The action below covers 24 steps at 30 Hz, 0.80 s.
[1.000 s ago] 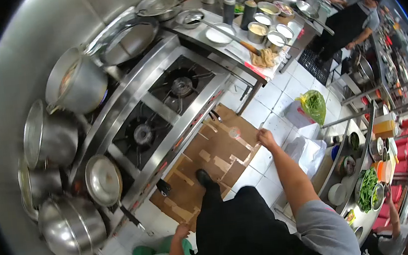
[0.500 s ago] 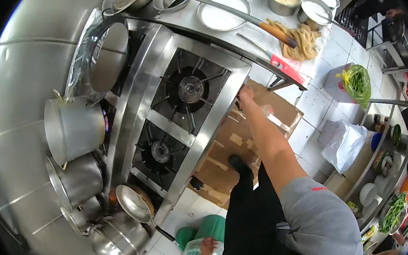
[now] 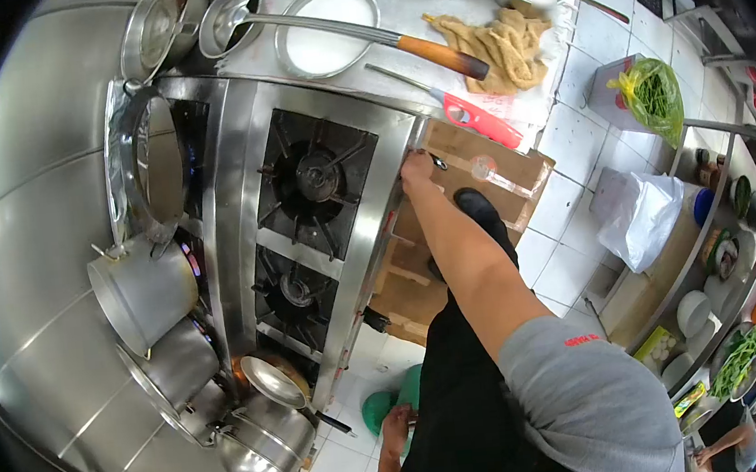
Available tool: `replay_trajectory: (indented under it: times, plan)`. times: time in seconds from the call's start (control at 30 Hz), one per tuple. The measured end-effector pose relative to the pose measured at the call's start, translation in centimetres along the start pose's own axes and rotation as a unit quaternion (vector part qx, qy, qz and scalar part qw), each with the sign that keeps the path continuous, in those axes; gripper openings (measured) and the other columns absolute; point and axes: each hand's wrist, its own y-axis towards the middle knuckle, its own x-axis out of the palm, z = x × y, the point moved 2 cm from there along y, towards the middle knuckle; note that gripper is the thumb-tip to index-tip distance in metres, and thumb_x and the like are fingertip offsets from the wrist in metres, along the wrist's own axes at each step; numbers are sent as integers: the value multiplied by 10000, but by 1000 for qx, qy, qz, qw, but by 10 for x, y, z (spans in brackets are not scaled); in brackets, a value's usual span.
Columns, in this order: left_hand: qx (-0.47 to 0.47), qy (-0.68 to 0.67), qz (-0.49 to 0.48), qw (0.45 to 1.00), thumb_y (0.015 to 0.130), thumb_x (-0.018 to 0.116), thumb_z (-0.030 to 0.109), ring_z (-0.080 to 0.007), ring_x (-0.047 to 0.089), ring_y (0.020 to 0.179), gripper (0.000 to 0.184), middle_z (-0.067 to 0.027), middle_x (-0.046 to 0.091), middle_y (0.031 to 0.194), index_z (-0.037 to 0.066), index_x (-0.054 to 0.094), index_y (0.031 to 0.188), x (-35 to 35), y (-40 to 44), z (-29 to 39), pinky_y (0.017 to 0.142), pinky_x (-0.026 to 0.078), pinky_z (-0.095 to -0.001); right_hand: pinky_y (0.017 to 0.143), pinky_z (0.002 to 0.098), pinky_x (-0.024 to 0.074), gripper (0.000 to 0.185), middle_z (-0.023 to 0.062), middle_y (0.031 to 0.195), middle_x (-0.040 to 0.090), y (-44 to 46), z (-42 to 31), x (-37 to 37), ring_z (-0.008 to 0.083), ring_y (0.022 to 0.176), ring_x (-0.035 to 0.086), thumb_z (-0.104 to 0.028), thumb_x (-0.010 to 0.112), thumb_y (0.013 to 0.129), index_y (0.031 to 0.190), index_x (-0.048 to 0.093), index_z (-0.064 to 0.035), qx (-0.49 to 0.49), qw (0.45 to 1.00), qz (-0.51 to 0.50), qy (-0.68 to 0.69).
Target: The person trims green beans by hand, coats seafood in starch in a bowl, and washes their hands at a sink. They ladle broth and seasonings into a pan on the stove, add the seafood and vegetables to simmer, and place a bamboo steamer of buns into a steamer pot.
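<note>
Stove (image 3: 367, 237), with right hand (image 3: 417, 170) at front edge

Stove: standing before you, its front burner (image 3: 316, 180) facing up.
Right hand: you are bending its fingers at the stove's front edge, a dark fitting (image 3: 439, 163) showing just beside; grip and opening cannot be told.
Left hand (image 3: 399, 425): you are holding it low, near a green bin (image 3: 377, 411); fingers unclear, grip cannot be told.
Counter (image 3: 409, 37): ladle (image 3: 331, 27), red lighter (image 3: 481, 120) and cloth (image 3: 501, 49) are lying there.
Rear: a pot (image 3: 143, 286) is standing beside a glowing flame (image 3: 191, 258).

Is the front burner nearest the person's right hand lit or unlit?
Apparently unlit: no flame shows around the front burner or its grate.
</note>
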Motion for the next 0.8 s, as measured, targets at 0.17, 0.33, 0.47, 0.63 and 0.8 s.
replay_trajectory:
  times: [0.17, 0.33, 0.47, 0.63, 0.8]
  plan:
    - [-39, 63, 3, 997, 974, 542, 282, -137, 607, 795, 355, -61, 651, 903, -1, 556, 1187, 6, -4, 48, 685, 483, -276, 739, 389, 476, 186, 168, 950, 655, -37, -52, -3, 292, 864, 623, -131, 545, 885, 1024, 591, -15, 26, 980, 43, -190]
    - [15, 64, -20, 998, 960, 566, 295, -121, 595, 794, 353, -60, 654, 911, 5, 577, 1162, -3, -3, 37, 696, 469, -260, 753, 394, 478, 171, 149, 947, 661, -45, -63, -4, 294, 878, 630, -136, 538, 884, 1003, 598, -29, 35, 982, 18, -184]
    - [-20, 77, -4, 997, 952, 577, 304, -105, 573, 769, 355, -46, 645, 887, 12, 584, 1153, -9, -2, 34, 683, 447, -243, 764, 405, 486, 168, 171, 932, 663, -31, -41, 0, 311, 883, 636, -157, 545, 879, 967, 612, -30, 18, 981, 43, -186]
    - [-36, 64, -7, 997, 953, 573, 298, -92, 557, 747, 349, -32, 638, 873, 13, 581, 1155, -6, 2, 40, 658, 429, -233, 782, 416, 497, 203, 199, 976, 665, -28, -38, 0, 338, 935, 640, -184, 548, 883, 984, 617, -23, 30, 979, 36, -200]
    - [-10, 62, -14, 998, 952, 575, 286, -119, 580, 766, 347, -51, 646, 896, 7, 574, 1157, -9, 7, 34, 666, 453, -250, 817, 462, 501, 311, 223, 1047, 650, -37, -50, -4, 389, 984, 627, -254, 567, 880, 1067, 604, -9, 56, 975, 48, -208]
